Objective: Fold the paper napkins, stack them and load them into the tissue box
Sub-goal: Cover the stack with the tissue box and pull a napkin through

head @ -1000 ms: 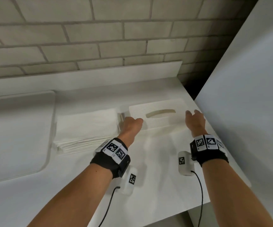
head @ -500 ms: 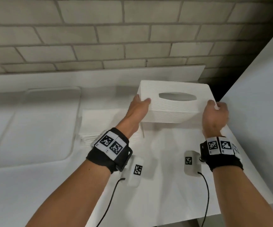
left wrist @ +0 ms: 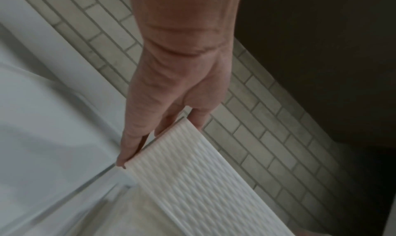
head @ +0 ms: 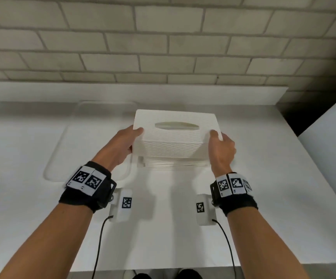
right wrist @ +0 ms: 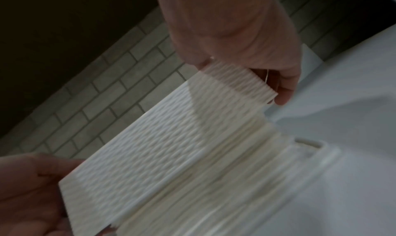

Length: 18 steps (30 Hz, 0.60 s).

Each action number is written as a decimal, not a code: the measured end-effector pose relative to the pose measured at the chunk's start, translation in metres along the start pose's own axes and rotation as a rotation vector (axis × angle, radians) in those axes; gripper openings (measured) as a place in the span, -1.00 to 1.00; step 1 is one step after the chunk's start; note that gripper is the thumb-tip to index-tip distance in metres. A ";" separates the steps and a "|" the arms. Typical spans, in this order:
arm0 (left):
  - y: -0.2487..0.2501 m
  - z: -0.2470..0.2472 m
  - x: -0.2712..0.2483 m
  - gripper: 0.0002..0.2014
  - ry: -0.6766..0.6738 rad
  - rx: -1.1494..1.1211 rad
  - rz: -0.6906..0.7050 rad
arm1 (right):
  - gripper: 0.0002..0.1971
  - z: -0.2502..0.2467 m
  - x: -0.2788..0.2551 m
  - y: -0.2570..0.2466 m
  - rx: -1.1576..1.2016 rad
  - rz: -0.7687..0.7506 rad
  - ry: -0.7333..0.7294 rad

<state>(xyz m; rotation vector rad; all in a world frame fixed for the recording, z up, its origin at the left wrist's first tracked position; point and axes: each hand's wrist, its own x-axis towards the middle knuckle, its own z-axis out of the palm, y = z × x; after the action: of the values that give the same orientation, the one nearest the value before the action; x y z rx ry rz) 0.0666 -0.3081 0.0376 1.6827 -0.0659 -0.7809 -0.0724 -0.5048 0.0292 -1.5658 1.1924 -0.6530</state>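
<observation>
Nearest the viewer, bare white counter [head: 163,238] is seen between the two forearms, up to its front edge. Just beyond, the stack of napkins [head: 173,163] lies on the counter, its long axis running left to right. Directly above it the tissue box cover [head: 175,141] is held level, long axis likewise left to right, its oval slot [head: 176,126] facing up; whether its lower rim touches the stack cannot be settled from these blurred views. The cover's left end is gripped by the left hand [head: 123,146], thumb on the top edge and straight fingers [left wrist: 133,138] laid against the end wall. The right end is gripped by the right hand [head: 222,150], thumb on top and fingers [right wrist: 285,90] curled under the lower rim. A shallow recessed tray [head: 62,154] is set into the counter to the left. Farther back a low upstand [head: 243,95] and a brick wall [head: 163,47] close the counter; at right a white panel [head: 328,150] stands close.
</observation>
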 end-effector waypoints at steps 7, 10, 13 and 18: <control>-0.031 0.008 0.015 -0.61 -0.002 -0.054 -0.102 | -0.57 0.013 0.009 0.028 -0.060 0.134 -0.045; -0.043 0.008 0.020 -0.60 0.003 -0.050 -0.135 | -0.56 0.016 0.014 0.037 -0.065 0.211 -0.135; -0.046 0.008 0.023 -0.60 -0.015 -0.047 -0.132 | -0.57 0.018 0.017 0.041 -0.092 0.212 -0.183; -0.040 0.014 0.025 -0.62 -0.006 0.026 -0.090 | -0.59 0.016 0.025 0.047 -0.071 0.160 -0.184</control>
<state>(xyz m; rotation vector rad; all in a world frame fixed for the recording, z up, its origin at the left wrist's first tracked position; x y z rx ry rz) 0.0642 -0.3200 -0.0105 1.7174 -0.0050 -0.8558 -0.0673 -0.5214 -0.0236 -1.5352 1.1982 -0.3577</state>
